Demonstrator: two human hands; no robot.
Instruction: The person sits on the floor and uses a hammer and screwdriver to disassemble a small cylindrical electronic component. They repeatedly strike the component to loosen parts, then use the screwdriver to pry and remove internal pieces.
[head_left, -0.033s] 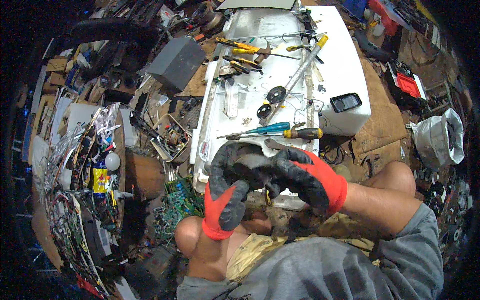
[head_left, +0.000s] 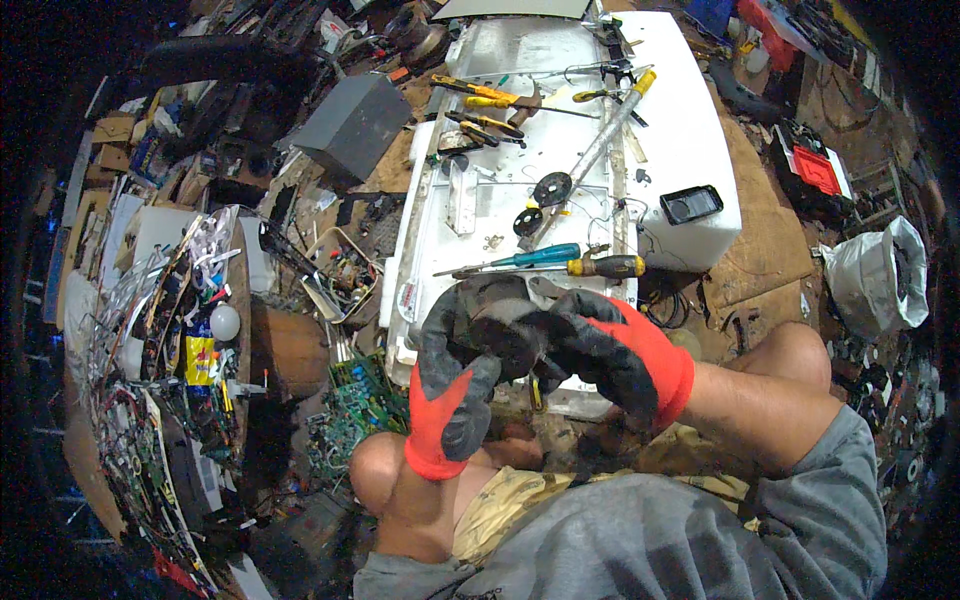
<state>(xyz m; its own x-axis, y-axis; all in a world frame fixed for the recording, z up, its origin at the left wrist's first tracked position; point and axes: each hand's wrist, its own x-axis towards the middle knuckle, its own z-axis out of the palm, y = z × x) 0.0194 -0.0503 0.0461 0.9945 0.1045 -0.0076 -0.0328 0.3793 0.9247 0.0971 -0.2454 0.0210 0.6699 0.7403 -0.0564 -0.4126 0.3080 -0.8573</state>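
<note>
My left hand [head_left: 452, 385], in a red and black work glove, is closed around the left side of a dark, rounded part [head_left: 508, 335]. My right hand [head_left: 615, 350], gloved alike, grips the same part from the right, and its fingers hide much of that side. Black gloves against the dark surface make the part's exact kind unclear. Just beyond my hands, a blue-handled screwdriver [head_left: 540, 257] and a screwdriver with a yellow and black handle [head_left: 612, 266] lie on the white panel [head_left: 540, 170]. Two black discs [head_left: 552, 189] sit farther up it.
Pliers [head_left: 485, 130], a hammer [head_left: 522, 106] and a long rod with a yellow end [head_left: 610, 125] lie toward the panel's far end. A black phone-like casing [head_left: 692, 205] rests at right. Circuit boards [head_left: 350, 405], a grey box [head_left: 355, 125] and a white sack [head_left: 880, 275] stand around.
The dark part has tilted between my hands, so that more of its rounded face shows. Both hands have stayed nearly in place.
</note>
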